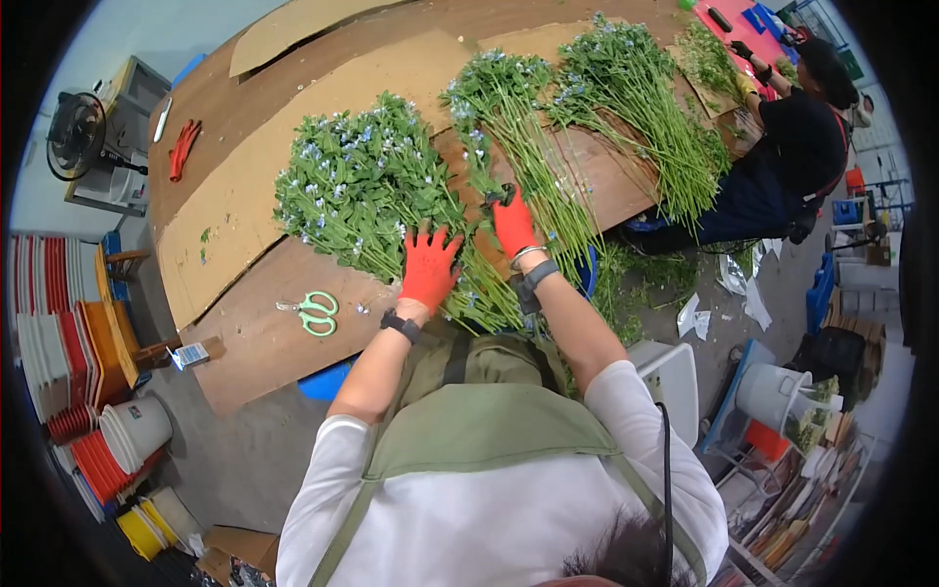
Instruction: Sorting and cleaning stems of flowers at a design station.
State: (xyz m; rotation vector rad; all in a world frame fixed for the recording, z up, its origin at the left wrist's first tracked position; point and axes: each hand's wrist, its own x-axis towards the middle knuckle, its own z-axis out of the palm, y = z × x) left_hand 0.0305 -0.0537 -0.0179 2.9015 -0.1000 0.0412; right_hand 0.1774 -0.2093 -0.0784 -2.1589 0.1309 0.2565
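Observation:
My left hand (430, 265), in a red glove, lies palm down with fingers spread on the lower right edge of a large pile of leafy stems with pale blue flowers (359, 176). My right hand (513, 220), also gloved in red with dark fingertips, is closed around a flower stem (478, 165) whose blooms point away from me. Long green stems of a second bunch (539, 147) lie just right of it. A third bunch (638, 110) rests farther right. Green-handled scissors (317, 313) lie on the wooden table (271, 345), left of my left hand.
Cardboard sheets (257, 187) cover part of the table; a red glove (184, 150) lies at its far left. A co-worker (792, 147) handles greenery at the right. A pale bin (671, 389) stands beside my right arm. Cut greenery (638, 286) litters the floor.

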